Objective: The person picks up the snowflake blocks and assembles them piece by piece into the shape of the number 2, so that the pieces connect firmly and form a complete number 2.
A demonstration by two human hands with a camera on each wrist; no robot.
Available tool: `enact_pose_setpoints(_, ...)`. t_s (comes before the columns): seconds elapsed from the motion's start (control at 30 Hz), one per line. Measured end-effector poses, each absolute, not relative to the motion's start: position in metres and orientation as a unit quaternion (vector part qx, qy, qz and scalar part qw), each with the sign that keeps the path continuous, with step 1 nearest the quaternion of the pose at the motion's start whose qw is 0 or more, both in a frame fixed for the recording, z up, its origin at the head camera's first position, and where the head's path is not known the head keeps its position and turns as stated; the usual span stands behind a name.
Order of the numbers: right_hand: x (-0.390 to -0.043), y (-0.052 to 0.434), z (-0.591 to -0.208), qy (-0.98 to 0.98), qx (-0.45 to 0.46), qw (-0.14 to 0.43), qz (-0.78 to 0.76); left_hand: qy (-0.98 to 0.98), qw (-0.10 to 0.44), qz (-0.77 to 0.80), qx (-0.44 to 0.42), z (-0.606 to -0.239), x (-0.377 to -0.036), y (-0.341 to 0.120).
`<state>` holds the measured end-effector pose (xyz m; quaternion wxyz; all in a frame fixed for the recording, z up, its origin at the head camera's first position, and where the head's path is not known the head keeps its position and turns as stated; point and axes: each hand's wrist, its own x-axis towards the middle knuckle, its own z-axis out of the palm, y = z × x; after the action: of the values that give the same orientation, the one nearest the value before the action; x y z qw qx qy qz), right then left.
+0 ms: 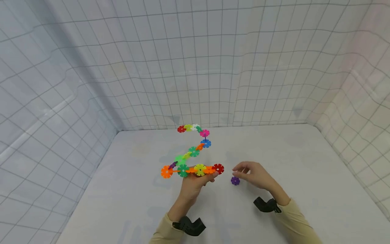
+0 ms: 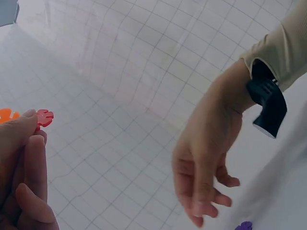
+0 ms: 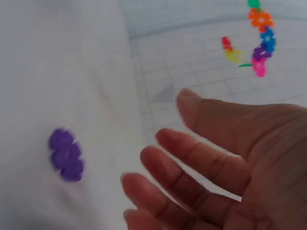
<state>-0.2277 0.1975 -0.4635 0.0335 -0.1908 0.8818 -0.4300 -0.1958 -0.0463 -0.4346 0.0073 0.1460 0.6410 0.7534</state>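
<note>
A zigzag chain of colourful notched plastic discs (image 1: 194, 151) runs up and back over the table. My left hand (image 1: 192, 185) holds its near end, thumb and fingers pinching by the dark red disc (image 1: 218, 169); the left wrist view shows that red disc (image 2: 45, 118) at the fingertips. A loose purple disc (image 1: 235, 181) lies on the table. Over it hovers my right hand (image 1: 254, 174), its fingers loosely bent with nothing between them. In the right wrist view the purple disc (image 3: 66, 155) is apart from the fingertips (image 3: 136, 187).
The white tabletop (image 1: 274, 149) is bounded by a grid-patterned white curtain (image 1: 189, 67) at the back and both sides. Black wrist cameras (image 1: 189, 226) are strapped at the sleeves' cuffs.
</note>
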Motion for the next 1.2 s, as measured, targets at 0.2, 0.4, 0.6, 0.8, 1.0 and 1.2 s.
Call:
enact_pose_setpoints(0.2,-0.234,0.202,-0.491,0.928,-0.157,0.071,-0.331,0.643,0.014,0.752,0.145,-0.435,-0.195,-0.048)
enact_pose_setpoints(0.4,-0.234,0.199,-0.498,0.923,-0.159,0.063,-0.344,0.643,0.014,0.751,0.149,-0.433,-0.195,-0.049)
enact_pose_setpoints(0.6,-0.236,0.198,-0.498,0.9,-0.164,0.062,-0.399,0.643,0.017,0.754,0.136,-0.433,-0.194,-0.05)
enact_pose_setpoints(0.8,-0.226,0.194,-0.466,0.808,-0.175,0.081,-0.557,0.65,0.013,0.746,0.145,-0.431,-0.194,-0.05)
enact_pose_setpoints(1.0,-0.207,0.192,-0.431,0.684,-0.21,0.103,-0.691,0.657,0.006,0.736,0.165,-0.43,-0.195,-0.051)
enact_pose_setpoints(1.2,-0.195,0.186,-0.417,0.628,-0.219,0.115,-0.737,0.649,0.003,0.736,0.19,-0.432,-0.195,-0.052)
